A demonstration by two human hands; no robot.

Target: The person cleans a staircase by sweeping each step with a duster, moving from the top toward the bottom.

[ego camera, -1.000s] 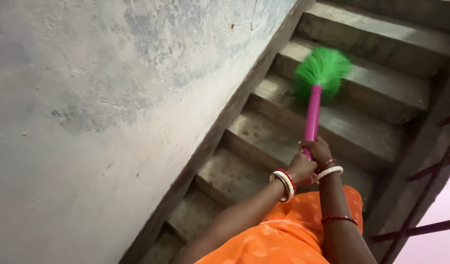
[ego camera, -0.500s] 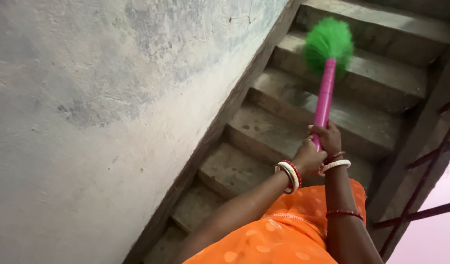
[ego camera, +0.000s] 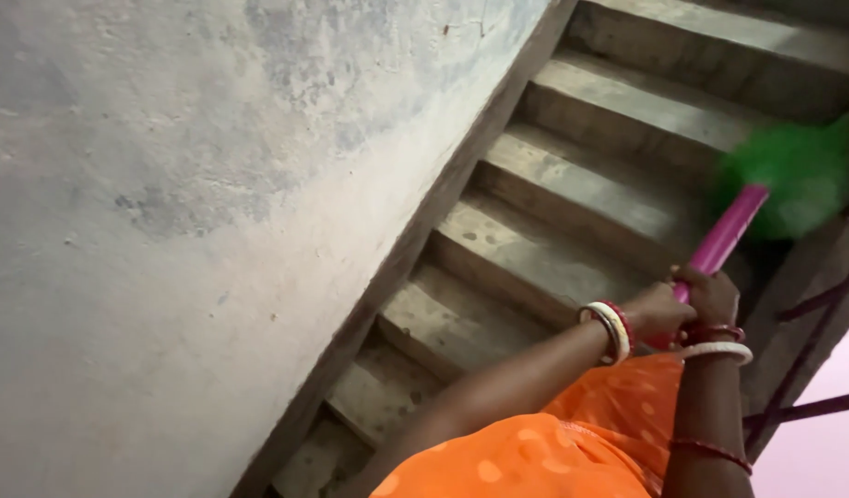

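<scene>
A broom with a pink handle [ego camera: 727, 238] and a green bristle head [ego camera: 795, 175] reaches out over the concrete stairs [ego camera: 535, 267]. Its head is blurred and lies at the right end of a step, close to the railing. My left hand [ego camera: 653, 311] grips the lower end of the handle, with white and red bangles on the wrist. Just to the right of it, my right hand [ego camera: 712, 297] is closed around the same handle a little higher up. Orange dotted cloth [ego camera: 553, 443] covers my lap below both arms.
A rough grey plaster wall [ego camera: 194, 212] fills the left side and runs along the stairs. Dark metal railing bars [ego camera: 812, 369] stand at the right edge, with a pink wall [ego camera: 825, 443] behind them.
The broom swung from the middle of an upper step to the right and down, its green head now near the railing. Both hands moved right with the handle.
</scene>
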